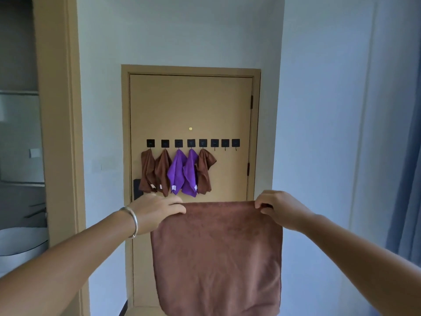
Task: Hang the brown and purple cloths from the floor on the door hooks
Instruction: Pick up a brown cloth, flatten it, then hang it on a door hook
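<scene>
I hold a brown cloth (pixel 216 258) spread flat in front of me. My left hand (pixel 157 210) pinches its top left corner and my right hand (pixel 278 207) pinches its top right corner. Ahead is a tan door (pixel 191 106) with a row of several black hooks (pixel 191 143). Three brown cloths (pixel 147 172) (pixel 163 172) (pixel 204 172) and two purple cloths (pixel 176 172) (pixel 191 173) hang from the left hooks. The three hooks at the right (pixel 225 143) are bare.
A dark door handle plate (pixel 136 189) sits low on the door's left side, partly behind my left hand. A tan door frame (pixel 57 133) and a bathroom opening with a white basin (pixel 20 242) lie at the left. A blue curtain (pixel 407 179) hangs at the right.
</scene>
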